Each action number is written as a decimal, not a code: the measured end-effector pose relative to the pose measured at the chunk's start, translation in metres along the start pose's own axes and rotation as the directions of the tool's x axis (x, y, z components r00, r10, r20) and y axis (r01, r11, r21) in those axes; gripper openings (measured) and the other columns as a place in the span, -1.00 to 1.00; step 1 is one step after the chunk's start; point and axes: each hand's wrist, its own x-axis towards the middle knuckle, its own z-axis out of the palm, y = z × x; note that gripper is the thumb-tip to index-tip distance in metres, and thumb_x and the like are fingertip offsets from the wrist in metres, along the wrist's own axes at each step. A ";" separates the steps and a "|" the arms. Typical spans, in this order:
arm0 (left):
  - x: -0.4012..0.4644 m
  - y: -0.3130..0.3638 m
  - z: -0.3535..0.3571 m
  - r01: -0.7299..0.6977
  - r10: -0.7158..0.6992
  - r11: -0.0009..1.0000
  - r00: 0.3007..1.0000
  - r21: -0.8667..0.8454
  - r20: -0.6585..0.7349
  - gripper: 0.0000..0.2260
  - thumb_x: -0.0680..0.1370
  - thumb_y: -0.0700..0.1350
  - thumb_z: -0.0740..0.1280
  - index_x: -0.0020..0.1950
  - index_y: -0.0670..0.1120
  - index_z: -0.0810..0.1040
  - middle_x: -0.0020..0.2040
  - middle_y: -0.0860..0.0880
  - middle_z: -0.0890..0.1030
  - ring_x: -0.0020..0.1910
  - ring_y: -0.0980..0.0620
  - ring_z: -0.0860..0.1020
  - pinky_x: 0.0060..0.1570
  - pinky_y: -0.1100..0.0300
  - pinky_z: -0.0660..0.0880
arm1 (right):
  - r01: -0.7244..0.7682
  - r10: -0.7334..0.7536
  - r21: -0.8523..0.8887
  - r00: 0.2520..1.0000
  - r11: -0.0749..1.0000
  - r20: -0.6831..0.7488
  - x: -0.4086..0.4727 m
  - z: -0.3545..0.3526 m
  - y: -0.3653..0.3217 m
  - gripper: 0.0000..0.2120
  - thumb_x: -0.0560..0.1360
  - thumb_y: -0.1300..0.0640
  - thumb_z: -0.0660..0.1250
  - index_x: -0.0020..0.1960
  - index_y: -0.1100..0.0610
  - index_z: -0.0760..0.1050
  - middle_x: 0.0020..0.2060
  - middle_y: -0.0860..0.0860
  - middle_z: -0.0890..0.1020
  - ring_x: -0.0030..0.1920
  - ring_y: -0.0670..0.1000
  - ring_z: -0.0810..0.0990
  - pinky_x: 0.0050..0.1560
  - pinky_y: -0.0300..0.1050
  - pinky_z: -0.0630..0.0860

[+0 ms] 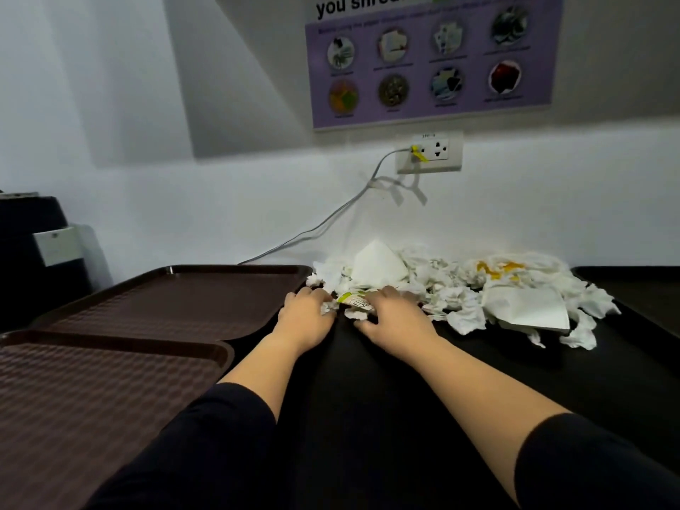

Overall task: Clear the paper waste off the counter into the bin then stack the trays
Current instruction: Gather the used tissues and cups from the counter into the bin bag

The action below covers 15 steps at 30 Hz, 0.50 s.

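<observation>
White wall backs a dark tabletop (368,399), with a purple poster (430,64) hung above a wall socket (429,153) from which a grey cable (323,222) runs down to the surface. On the left of the tabletop lie two brown textured trays side by side, not stacked: the far tray (176,303) near the wall and the near tray (92,399) closer to the person, its far rim just beside the other's near edge. A heap of paper waste (460,288) sits against the wall to the right of the far tray: crumpled white tissues, a few flatter folded napkins, and some pieces stained yellow-orange. At the heap's near left corner lies a wrapper with green and white print (355,301). Both arms reach forward in dark sleeves. The left hand (307,314) has its fingers curled into the crumpled tissue at the heap's edge, its grip closing on that paper. The right hand (393,318) rests on the heap just beside it, fingers bent over the tissues and the wrapper, gathering them. A dark object (33,244) stands at the far left against the wall; what it is cannot be told.
</observation>
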 end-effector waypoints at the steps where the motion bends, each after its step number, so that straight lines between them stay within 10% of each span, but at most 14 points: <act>1: -0.001 -0.001 0.000 -0.025 0.025 0.999 1.000 -0.026 -0.011 -0.74 0.54 0.00 0.25 0.20 0.00 0.51 0.21 -0.07 0.47 0.24 -0.16 0.36 0.26 0.00 0.29 | -0.003 0.002 -0.027 1.000 1.000 -0.018 0.000 -0.001 -0.001 -0.67 0.51 0.02 0.23 0.23 0.14 0.40 0.20 0.10 0.42 0.23 0.19 0.36 0.10 0.00 0.43; 8: -0.030 0.001 -0.011 -0.095 0.087 0.985 0.994 -0.143 -0.064 -0.81 0.50 -0.08 0.34 0.09 -0.07 0.57 -0.02 0.01 0.44 0.17 -0.10 0.42 0.12 0.15 0.36 | 0.065 -0.073 -0.089 0.993 0.994 -0.092 -0.023 -0.010 0.001 -0.75 0.53 0.24 0.17 0.19 0.20 0.43 0.14 0.14 0.47 0.14 0.19 0.45 0.02 -0.04 0.41; 15: -0.081 0.019 -0.031 -0.166 0.135 0.964 0.978 -0.207 -0.158 -0.75 0.51 -0.13 0.33 0.19 -0.07 0.54 0.08 0.01 0.47 0.21 -0.04 0.37 0.14 0.28 0.24 | 0.092 -0.053 0.230 0.984 0.969 -0.172 -0.069 -0.031 -0.001 -0.69 0.52 0.22 0.26 0.25 0.19 0.49 0.08 0.14 0.54 0.12 0.12 0.49 0.12 -0.14 0.37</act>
